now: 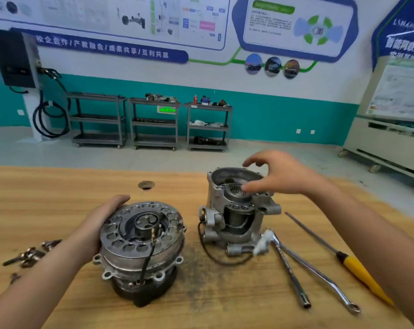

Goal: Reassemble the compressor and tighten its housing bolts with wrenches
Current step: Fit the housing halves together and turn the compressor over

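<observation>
The left hand grips the round half at its nine o'clock rim. The right hand hovers slack and empty over the open housing, which stands at the round half's three o'clock. Mating the halves seems in hand: next, lift one and line it up on the other. The wrenches wait at four o'clock.

left hand and right hand are bare, as are both forearms.

Table tan wood grain, dark smudge at 6 o'clock. Motor at 7 silver, black beneath; housing at 5 silver. Wrenches at 5 chrome. Screwdriver at 4 yellow-handled, black collar. Wall at 12 white over teal
</observation>
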The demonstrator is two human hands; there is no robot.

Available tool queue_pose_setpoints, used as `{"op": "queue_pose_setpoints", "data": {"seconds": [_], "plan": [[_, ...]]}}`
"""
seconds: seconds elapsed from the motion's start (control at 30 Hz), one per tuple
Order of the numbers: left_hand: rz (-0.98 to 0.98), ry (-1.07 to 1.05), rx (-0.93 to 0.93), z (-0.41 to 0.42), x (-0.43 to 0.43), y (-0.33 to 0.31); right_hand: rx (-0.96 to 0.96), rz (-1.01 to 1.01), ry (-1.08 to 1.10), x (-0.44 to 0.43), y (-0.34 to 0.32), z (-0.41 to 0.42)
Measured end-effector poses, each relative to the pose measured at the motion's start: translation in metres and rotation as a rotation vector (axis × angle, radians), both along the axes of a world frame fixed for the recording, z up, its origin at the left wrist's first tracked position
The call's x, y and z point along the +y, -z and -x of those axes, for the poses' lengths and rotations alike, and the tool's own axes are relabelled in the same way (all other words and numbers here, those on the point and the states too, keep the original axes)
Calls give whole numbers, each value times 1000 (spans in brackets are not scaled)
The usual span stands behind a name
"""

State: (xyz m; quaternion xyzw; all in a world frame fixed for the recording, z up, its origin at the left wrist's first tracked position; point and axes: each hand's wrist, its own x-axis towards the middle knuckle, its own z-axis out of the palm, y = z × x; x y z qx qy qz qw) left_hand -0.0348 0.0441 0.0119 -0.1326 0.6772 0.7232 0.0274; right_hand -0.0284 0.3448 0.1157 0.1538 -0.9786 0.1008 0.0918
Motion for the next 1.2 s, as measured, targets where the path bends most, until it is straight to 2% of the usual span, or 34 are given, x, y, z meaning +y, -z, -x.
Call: {"op": "queue_pose_setpoints", "data": {"seconds": [0.1, 0.2, 0.33, 0.43, 0.7, 0.87, 0.93, 0.97, 1.03, 1.07, 1.1, 1.13, 1.2], "plan": [[-13, -61, -8, 5, 5, -3, -255, -276, 30, -16, -6, 49], [-38, -71, -27, 9, 5, -3, -395, -376, 54, -28, 6, 78], [-48, -90, -31, 8, 3, -1, -457, -385, 54, -32, 8, 92], [-63, -91, -45, 8, 5, 0, -426, -380, 6, -30, 11, 92], [-117, -40, -116, 9, 14, -3, -362, -193, -96, -11, -4, 79], [-66, 6, -67, 7, 10, 1, -244, -139, -122, -3, -50, 66], [51, 75, -3, 7, 7, 5, -142, -143, -144, -7, -70, 50], [174, 80, 83, 7, 3, 4, -80, -135, -162, -11, -78, 40], [369, -52, 351, 6, -5, -9, 55, -102, -234, -22, -89, 17], [333, -122, 471, 4, -8, -20, 132, -91, -293, -30, -92, 6], [210, -146, 546, 0, -8, -32, 214, -89, -363, -41, -93, -5], [64, -104, 569, -7, -4, -44, 296, -95, -436, -53, -94, -14], [-205, 102, 486, -23, 11, -62, 430, -96, -550, -78, -94, -28]]}}
